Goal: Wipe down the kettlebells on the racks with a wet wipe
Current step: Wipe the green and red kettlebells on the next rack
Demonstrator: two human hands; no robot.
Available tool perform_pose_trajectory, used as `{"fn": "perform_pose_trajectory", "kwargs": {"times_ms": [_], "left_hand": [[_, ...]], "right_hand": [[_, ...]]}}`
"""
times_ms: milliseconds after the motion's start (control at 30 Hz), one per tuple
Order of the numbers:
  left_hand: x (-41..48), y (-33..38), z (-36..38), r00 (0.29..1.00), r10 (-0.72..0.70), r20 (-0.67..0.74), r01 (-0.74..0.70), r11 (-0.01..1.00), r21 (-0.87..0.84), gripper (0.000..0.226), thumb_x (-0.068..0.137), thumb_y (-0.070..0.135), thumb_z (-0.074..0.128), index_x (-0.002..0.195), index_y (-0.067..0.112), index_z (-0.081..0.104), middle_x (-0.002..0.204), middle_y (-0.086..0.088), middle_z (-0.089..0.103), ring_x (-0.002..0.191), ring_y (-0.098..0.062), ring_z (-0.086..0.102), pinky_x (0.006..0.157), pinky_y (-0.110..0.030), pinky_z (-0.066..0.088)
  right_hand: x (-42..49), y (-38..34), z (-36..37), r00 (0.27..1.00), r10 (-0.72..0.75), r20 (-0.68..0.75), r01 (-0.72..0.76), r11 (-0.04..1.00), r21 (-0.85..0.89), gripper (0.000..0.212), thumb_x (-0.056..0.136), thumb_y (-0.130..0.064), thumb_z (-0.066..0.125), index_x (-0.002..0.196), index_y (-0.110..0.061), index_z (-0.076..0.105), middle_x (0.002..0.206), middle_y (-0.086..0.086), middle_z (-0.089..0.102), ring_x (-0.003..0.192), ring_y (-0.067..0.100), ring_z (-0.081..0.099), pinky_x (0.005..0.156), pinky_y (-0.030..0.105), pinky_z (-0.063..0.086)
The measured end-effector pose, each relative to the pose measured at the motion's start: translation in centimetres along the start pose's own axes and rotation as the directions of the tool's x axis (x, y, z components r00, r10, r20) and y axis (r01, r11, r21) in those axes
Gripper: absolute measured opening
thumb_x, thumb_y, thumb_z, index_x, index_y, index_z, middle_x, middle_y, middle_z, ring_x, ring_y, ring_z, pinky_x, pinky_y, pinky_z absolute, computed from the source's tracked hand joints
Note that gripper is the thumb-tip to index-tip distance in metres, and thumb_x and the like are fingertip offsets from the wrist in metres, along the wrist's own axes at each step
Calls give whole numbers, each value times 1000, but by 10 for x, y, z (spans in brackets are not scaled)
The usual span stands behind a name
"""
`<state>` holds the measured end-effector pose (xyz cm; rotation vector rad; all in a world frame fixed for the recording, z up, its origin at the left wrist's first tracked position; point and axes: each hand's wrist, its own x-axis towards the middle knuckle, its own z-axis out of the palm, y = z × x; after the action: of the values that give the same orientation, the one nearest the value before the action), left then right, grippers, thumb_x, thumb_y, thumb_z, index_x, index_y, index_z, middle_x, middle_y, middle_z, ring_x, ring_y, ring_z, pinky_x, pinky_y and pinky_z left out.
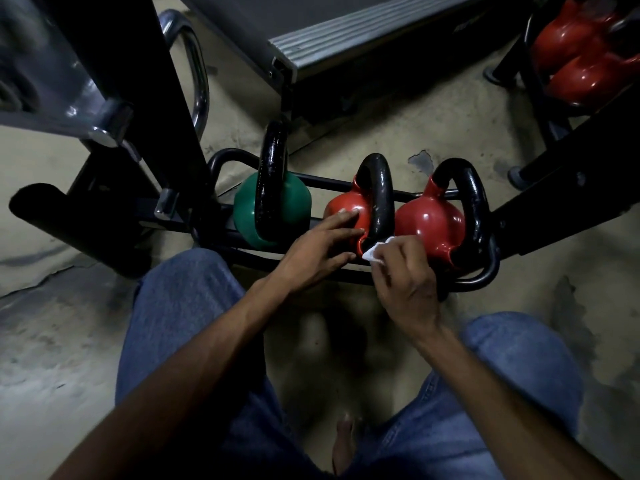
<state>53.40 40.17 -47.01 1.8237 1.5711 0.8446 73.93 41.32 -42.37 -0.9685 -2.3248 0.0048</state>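
Right hand (405, 271) pinching wipe (375, 249), left hand (318, 245) flat on red kettlebell (343, 209) in rack (479, 280)

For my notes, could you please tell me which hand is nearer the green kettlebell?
Left. The left hand rests right of the green kettlebell; the right hand, holding the wipe, is farther right.

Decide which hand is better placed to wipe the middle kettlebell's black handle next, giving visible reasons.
Right. The right hand holds the wet wipe at the foot of the handle of the middle kettlebell. The left hand carries no wipe; its straight fingers rest on that kettlebell's red body.
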Motion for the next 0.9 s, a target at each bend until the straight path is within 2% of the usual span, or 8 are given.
{"fn": "perform_pose_trajectory", "kwargs": {"times_ms": [133,267,333,433,533,600,800,900], "left_hand": [[-2,0,-2,999,-4,35,3,1000,26,58,97,29,68,152,30,49,169,15,22,157,-14,18,126,-50,27],[-3,4,1,1000,3,-8,-3,999,-48,66,98,23,66,158,25,38,168,5,28,156,-14,23,127,-45,27],[-2,2,2,999,-26,-26,25,998,-66,69,97,20,66,159,23,36,167,1,32,154,-15,28,126,-46,28],[-2,2,2,998,-63,-22,61,997,-57,70,94,25,67,157,23,38,166,0,34,153,-16,30,125,-48,31],[-2,6,2,999,-45,-6,45,998,-37,65,95,25,68,155,20,44,168,2,29,154,-15,28,125,-41,29],[-2,7,3,999,-43,-21,42,999,-32,61,95,23,68,152,17,48,168,1,30,153,-16,30,125,-41,30],[-3,4,2,1000,-28,-1,28,1000,12,65,98,26,65,157,22,40,169,4,26,154,-17,28,125,-44,31],[-4,4,1,1000,-24,-6,24,999,28,63,99,34,64,157,22,41,169,3,25,156,-16,23,125,-45,29]], "right_hand": [[11,8,2,901,-408,145,433,845,-313,15,103,-6,57,100,-6,72,94,12,65,80,28,60,67,41,50],[34,6,-8,718,-576,392,692,651,-312,23,100,-5,44,106,-9,67,106,14,64,102,32,60,85,45,46],[56,3,-8,680,-531,505,717,624,-310,21,97,-14,51,109,-8,67,114,14,64,115,34,56,100,49,41],[95,-5,-6,700,-358,618,653,672,-350,26,91,-31,69,108,-12,74,106,8,71,109,30,60,113,55,34],[107,-13,-6,629,-213,748,664,647,-374,25,94,-39,65,103,-18,75,103,4,74,113,28,62,120,59,26],[102,-13,-9,595,-265,759,705,624,-335,23,95,-33,62,105,-15,72,107,8,73,113,31,62,120,60,26],[66,6,-20,514,-592,621,834,513,-201,24,96,-7,48,108,-6,69,112,16,65,118,37,57,115,56,36],[44,21,-19,577,-668,470,816,497,-296,22,101,-3,49,105,-5,70,105,13,65,105,31,57,100,46,46]]}}
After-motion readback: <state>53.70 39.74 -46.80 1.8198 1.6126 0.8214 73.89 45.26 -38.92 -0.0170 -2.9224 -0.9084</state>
